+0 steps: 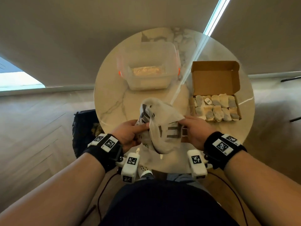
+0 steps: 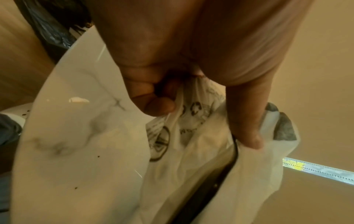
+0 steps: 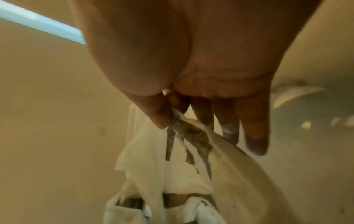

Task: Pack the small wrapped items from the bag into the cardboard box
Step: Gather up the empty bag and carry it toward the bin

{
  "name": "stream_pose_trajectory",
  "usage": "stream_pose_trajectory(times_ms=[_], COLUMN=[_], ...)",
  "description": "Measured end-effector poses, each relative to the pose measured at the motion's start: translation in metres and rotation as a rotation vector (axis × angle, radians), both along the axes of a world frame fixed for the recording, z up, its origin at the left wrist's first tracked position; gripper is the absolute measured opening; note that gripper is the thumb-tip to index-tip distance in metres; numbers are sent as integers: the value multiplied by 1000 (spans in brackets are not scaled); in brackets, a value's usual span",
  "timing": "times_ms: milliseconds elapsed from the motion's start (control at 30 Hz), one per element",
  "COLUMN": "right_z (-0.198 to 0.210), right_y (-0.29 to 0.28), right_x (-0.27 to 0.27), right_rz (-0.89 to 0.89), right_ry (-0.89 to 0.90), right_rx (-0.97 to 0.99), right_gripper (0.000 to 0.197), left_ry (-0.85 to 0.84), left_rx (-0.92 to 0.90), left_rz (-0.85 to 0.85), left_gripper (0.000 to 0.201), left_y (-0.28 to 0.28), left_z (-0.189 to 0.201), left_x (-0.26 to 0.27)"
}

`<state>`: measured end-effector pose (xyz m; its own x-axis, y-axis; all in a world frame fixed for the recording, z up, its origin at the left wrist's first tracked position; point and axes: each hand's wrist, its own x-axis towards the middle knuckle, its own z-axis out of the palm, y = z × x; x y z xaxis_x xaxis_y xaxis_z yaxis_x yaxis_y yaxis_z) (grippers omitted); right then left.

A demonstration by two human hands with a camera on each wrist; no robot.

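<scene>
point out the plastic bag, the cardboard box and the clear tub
plastic bag [image 1: 164, 128], head view, printed front panel
cardboard box [image 1: 215, 79], head view, inside of open lid
clear tub [image 1: 146, 85], head view, near wall

1 bag [image 1: 160, 126], 1 cardboard box [image 1: 215, 79], approx. 11 wrapped items [image 1: 216, 107], 1 plastic tub [image 1: 148, 67], 2 hands.

Round white marble-patterned table [image 1: 114, 88]. Far centre taken by clear rectangular plastic tub with orange clips [image 1: 148, 66]. Right side taken by open brown cardboard box [image 1: 215, 79], raised lid at its far edge, tray packed with small wrapped items [image 1: 216, 108]. Bare strip runs between tub and box. Near centre blocked by crumpled white plastic bag with grey print [image 1: 161, 128], held up by left hand [image 1: 130, 136] and right hand [image 1: 197, 132]. Left part of tabletop bare. Black bin bag [image 1: 83, 126] just beside table's left edge.
</scene>
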<state>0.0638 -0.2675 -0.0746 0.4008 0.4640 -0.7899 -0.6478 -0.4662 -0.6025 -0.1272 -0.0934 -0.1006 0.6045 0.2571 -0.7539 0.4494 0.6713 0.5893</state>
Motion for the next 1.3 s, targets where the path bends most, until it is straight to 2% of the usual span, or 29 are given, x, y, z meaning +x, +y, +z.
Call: stream_pose_trajectory(times_ms=[100, 167, 233, 300, 367, 500, 567, 667, 733, 800, 833, 867, 933, 1033, 1133, 1200, 1300], right_z=[6, 6, 5, 7, 11, 5, 4, 21, 34, 37, 34, 31, 22, 14, 9, 2, -1], right_y=[2, 3, 4, 2, 1, 10, 19, 41, 59, 74, 80, 85, 90, 97, 105, 111, 125], right_x=[-8, -5, 3, 19, 36, 42, 38, 28, 12, -7, -15, -19, -20, -21, -29, -33, -48], right_rz=[-8, -23, -91, -155, -123, -11, 105, 458, 810, 1131, 1174, 1142, 1034, 1057, 1155, 1132, 1116], right_ry=[262, 329, 344, 351, 305, 3, -212, -580, -777, -943, -987, -997, -919, -831, -675, -557, -456], right_rx=[136, 264, 395, 456, 400, 107, 56, 140, 252, 287, 272, 251, 210, 158, 197, 207, 190], right_gripper=[40, 45, 13, 19, 21, 27, 23, 12, 5, 25, 35, 43, 50, 52, 33, 21, 17], left_ry=[-24, -1, 53, 115, 176, 221, 264, 302, 283, 230, 211, 192, 144, 54, 65, 88, 48], left_rx=[14, 21, 35, 41, 58, 131, 223, 394, 411, 412, 421, 430, 426, 408, 468, 508, 484], left_rz=[-9, 27, 94, 169, 208, 188, 210, 224, 221, 219, 217, 215, 217, 190, 125, 117, 146], left_gripper=[82, 77, 73, 63, 63, 57, 57, 66, 65, 48, 36, 28, 29, 27, 24, 26, 31], left_y=[-1, -2, 0, 7, 16, 18, 12, 4, -4, -12, -14, -15, -16, -17, -13, -6, 5], left_z=[3, 3, 2, 2, -1, -2, -5, -5, 3, 15, 20, 26, 34, 39, 32, 24, 14], left_x=[-3, -4, -9, -17, -30, -48, -47, -37, -24, -12, -7, -5, -10, -30, -53, -73, -103])
